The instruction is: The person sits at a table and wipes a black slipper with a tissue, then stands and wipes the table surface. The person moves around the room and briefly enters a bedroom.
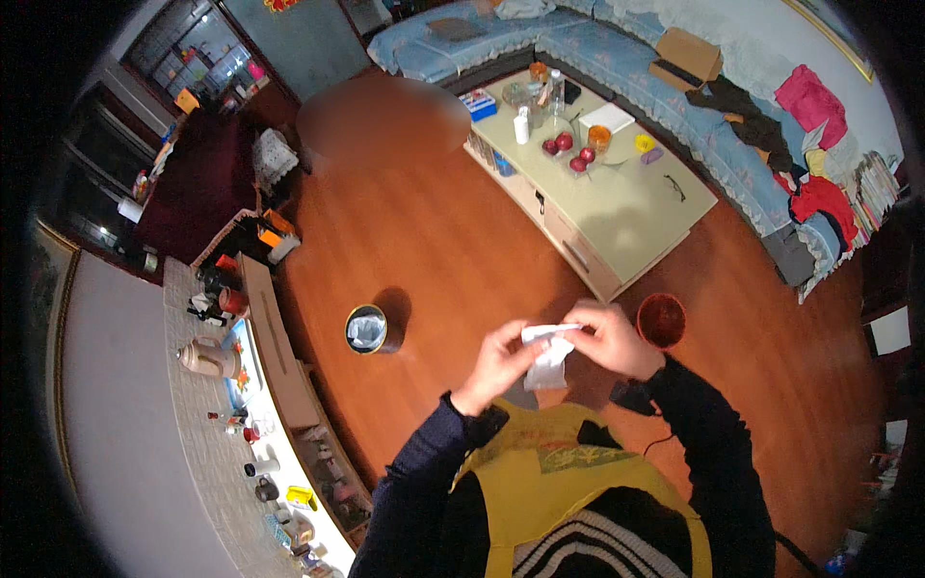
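Between both hands, in front of a yellow apron, is a thin white sheet or tissue point(551, 357), partly folded, its lower part hanging down. My left hand point(502, 361) pinches its left side between thumb and fingers. My right hand point(611, 339) grips the upper right edge. The fingers hide part of the folded edge, and the exact material cannot be told. A reddish-brown bucket or bin point(661, 321) stands on the floor just right of my right hand. Farther left on the floor is a small dark bin point(367, 329) with a light plastic liner.
A coffee table point(621, 217) ahead bears red fruit point(564, 141), bottles, jars and glasses. Behind it runs a blue-covered sofa point(643, 108) with clothes and a cardboard box. Along the left, a long cabinet point(278, 347) holds a thermos jug point(209, 358), a tray and cups. A cable lies at right.
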A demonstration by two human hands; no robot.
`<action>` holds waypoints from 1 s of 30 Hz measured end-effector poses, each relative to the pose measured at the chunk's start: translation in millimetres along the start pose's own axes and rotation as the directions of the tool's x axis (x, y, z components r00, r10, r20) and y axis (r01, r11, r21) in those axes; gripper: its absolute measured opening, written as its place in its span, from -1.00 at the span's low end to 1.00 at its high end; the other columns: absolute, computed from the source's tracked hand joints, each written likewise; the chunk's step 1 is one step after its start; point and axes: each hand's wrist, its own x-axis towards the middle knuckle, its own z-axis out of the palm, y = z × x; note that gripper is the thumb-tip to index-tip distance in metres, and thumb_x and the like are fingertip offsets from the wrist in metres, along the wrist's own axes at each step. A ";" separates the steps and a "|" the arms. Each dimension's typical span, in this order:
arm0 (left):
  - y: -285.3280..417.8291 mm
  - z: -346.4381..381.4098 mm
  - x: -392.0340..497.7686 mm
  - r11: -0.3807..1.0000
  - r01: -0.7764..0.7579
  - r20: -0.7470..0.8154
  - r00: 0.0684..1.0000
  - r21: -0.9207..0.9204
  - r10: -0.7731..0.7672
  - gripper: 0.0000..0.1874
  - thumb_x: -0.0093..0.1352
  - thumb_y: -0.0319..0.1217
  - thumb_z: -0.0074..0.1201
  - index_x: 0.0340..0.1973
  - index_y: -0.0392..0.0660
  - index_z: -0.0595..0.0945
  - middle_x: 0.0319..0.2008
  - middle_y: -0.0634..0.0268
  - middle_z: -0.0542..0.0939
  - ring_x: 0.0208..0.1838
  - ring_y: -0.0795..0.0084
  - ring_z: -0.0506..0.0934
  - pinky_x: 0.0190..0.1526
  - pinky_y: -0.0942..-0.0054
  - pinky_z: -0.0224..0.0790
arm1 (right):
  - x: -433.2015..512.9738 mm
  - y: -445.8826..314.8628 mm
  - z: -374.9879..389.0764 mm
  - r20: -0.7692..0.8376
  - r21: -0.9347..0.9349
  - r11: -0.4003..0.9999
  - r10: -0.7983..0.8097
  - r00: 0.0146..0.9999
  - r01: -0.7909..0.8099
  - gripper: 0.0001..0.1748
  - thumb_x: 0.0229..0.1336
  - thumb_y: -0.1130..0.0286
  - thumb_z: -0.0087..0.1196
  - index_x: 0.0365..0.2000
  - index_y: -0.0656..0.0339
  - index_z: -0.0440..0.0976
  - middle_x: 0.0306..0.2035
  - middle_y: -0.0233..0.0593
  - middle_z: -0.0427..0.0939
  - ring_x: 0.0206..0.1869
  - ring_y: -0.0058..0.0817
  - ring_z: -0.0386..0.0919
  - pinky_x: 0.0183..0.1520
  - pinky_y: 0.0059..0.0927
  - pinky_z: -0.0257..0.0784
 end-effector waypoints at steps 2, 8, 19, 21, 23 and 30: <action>-1.7 -12.7 24.3 1.000 -0.015 -0.020 1.000 -0.007 0.015 -0.87 0.37 -0.45 0.19 -0.22 -0.22 0.63 -0.38 0.45 0.62 -0.29 0.68 0.52 -0.27 0.61 0.40 | 20.2 7.9 -7.0 0.014 -0.005 1.000 -0.007 1.000 0.007 -0.90 0.12 0.50 0.12 -0.43 0.35 0.48 -0.50 -0.11 0.46 -0.45 -0.27 0.46 -0.39 -0.33 0.31; 13.0 -70.6 112.6 0.982 -0.120 0.079 0.991 0.145 0.109 -0.91 0.39 -0.44 0.15 -0.28 -0.20 0.62 -0.45 0.43 0.60 -0.38 0.73 0.51 -0.41 0.60 0.38 | 119.5 26.6 -21.3 0.091 -0.091 0.996 0.024 0.996 -0.016 -0.86 0.10 0.45 0.13 -0.46 0.34 0.46 -0.51 -0.15 0.44 -0.46 -0.27 0.44 -0.40 -0.32 0.29; 62.2 -204.1 244.4 0.974 0.072 0.080 0.993 0.216 -0.091 -0.87 0.39 -0.42 0.15 -0.29 -0.24 0.64 -0.51 0.41 0.59 -0.45 0.64 0.42 -0.42 0.55 0.28 | 313.1 42.5 -45.4 0.265 -0.211 0.968 0.192 0.945 -0.137 -0.76 0.18 0.32 0.11 -0.42 0.33 0.49 -0.47 -0.11 0.49 -0.42 -0.21 0.47 -0.35 -0.29 0.32; 56.4 -223.0 259.9 0.963 0.032 0.085 0.995 0.268 -0.057 -0.86 0.40 -0.43 0.15 -0.29 -0.27 0.65 -0.52 0.46 0.57 -0.44 0.68 0.42 -0.41 0.57 0.29 | 336.7 51.1 -44.4 0.302 -0.233 0.968 0.161 0.940 -0.091 -0.73 0.20 0.28 0.10 -0.41 0.33 0.50 -0.46 -0.10 0.50 -0.39 -0.17 0.48 -0.34 -0.28 0.34; 51.3 -237.8 270.0 0.968 0.038 0.077 0.995 0.249 -0.058 -0.86 0.39 -0.43 0.16 -0.30 -0.28 0.65 -0.54 0.47 0.54 -0.43 0.70 0.41 -0.40 0.58 0.30 | 360.5 60.4 -46.8 0.350 -0.300 0.953 0.157 0.924 -0.048 -0.73 0.21 0.28 0.09 -0.42 0.33 0.50 -0.47 -0.10 0.50 -0.38 -0.14 0.49 -0.33 -0.24 0.34; 47.4 -271.3 302.6 0.883 0.029 -0.187 0.980 0.468 0.067 -0.88 0.36 -0.47 0.16 -0.40 -0.27 0.62 -0.60 0.40 0.49 -0.50 0.67 0.37 -0.46 0.58 0.23 | 430.1 88.1 -43.4 0.383 -0.300 0.943 -0.022 0.923 0.147 -0.74 0.21 0.30 0.08 -0.45 0.33 0.47 -0.49 -0.04 0.46 -0.39 -0.07 0.48 -0.32 -0.18 0.35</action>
